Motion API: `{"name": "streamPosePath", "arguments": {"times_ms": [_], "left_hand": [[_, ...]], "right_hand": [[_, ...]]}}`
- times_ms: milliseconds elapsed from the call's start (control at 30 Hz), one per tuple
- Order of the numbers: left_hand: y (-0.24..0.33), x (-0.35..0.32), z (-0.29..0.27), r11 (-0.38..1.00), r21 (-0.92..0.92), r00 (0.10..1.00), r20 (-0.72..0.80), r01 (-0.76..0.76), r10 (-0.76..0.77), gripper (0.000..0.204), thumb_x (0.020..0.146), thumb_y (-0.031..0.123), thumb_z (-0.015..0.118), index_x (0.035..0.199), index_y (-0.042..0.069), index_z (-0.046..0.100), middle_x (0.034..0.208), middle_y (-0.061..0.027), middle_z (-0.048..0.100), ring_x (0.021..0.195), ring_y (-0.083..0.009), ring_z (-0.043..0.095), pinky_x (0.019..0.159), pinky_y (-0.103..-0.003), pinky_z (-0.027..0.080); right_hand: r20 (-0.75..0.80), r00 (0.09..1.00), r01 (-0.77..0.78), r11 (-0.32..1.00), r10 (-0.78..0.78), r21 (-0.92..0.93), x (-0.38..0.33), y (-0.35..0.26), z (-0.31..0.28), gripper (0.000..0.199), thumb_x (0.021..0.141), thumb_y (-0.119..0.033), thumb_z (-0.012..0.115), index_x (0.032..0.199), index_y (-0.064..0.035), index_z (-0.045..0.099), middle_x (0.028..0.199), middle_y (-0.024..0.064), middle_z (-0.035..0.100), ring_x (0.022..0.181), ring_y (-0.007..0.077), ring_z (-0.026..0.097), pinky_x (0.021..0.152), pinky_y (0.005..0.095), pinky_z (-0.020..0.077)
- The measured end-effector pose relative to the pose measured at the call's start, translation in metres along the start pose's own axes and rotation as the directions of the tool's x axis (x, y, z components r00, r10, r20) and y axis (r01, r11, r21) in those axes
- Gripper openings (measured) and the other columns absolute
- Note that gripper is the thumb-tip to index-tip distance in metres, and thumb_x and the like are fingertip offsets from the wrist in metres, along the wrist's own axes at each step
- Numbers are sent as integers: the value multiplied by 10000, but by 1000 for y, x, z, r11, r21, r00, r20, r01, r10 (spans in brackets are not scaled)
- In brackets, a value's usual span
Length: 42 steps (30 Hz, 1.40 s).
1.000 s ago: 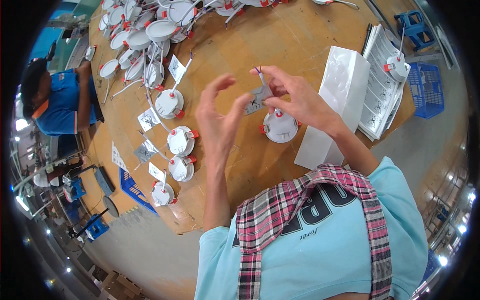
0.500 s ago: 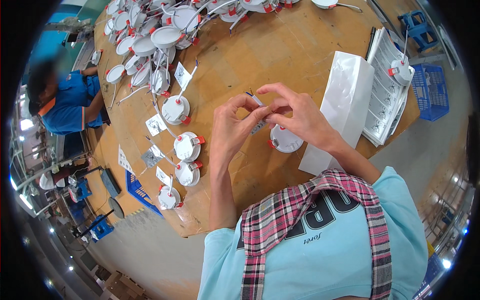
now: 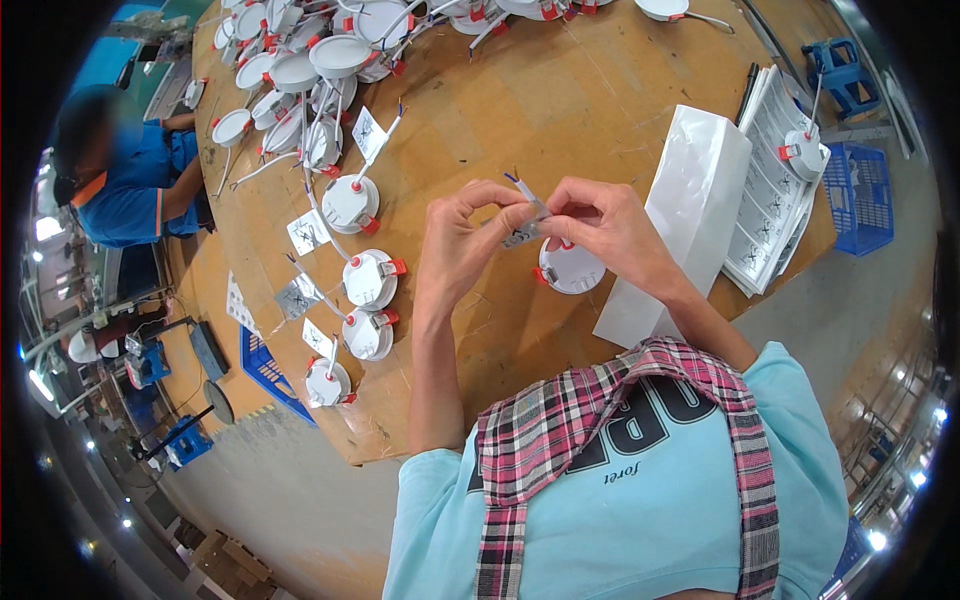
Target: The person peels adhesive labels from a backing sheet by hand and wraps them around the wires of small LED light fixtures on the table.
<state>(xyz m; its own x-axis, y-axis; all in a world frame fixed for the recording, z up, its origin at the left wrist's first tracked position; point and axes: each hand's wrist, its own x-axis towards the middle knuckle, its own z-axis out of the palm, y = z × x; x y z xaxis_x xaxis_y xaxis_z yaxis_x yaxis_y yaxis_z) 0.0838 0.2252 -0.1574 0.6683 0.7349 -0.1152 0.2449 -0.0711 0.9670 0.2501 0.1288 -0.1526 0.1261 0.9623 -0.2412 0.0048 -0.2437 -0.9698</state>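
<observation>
- A wooden counter [image 3: 565, 110] spreads beneath the work.
- Four tagged lamps [image 3: 366, 281] line its left side, backs up, presumably leaving cords free.
- The left hand [image 3: 462, 238] and right hand [image 3: 608, 228], almost together at centre, pinch the grey tag, likely steadying it.
- A single lamp [image 3: 572, 273] lies just nearer, back up.
- The grey tag [image 3: 521, 237] sits between fingertips at the white cord [image 3: 526, 188].

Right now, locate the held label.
In the head view, the label is between left hand and right hand, right of centre, up and left of a white lamp.
</observation>
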Motion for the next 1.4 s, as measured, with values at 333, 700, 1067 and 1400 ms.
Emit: {"name": "streamPosePath", "arguments": {"times_ms": [333,700,1067,1400], "left_hand": [[-3,2,-3,999,-37,999,29,28,-27,142,826,142,692,833,2,669,817,-11,653,787,-73,569,715,-244,447],[6,2,2,999,50,1000,15,5,-5,131,802,119,712,790,1,657,754,-4,614,733,-71,550,672,-232,434],[1,0,-3,995,-11,994,53,-99,99,85,807,71,678,853,1,694,787,-63,656,745,-140,592,675,-283,469],[-7,3,1,997,-11,997,-17,-81,81,106,805,86,686,838,-15,686,768,-47,659,743,-113,596,670,-262,472]], "right_hand": [[-46,999,0,999,2,55,-1,8,3,134,839,-95,643,843,33,604,712,57,627,682,100,616,626,235,479],[-59,998,9,1000,-10,-7,-2,10,6,150,831,-111,658,865,29,615,721,40,615,652,88,573,609,225,463],[116,987,-141,945,111,294,6,19,-2,286,913,-286,605,812,-20,627,698,-11,561,647,47,491,602,195,401],[352,915,-251,961,196,118,7,21,-16,186,861,-189,648,933,-22,613,816,4,617,730,55,571,646,192,455]]}}
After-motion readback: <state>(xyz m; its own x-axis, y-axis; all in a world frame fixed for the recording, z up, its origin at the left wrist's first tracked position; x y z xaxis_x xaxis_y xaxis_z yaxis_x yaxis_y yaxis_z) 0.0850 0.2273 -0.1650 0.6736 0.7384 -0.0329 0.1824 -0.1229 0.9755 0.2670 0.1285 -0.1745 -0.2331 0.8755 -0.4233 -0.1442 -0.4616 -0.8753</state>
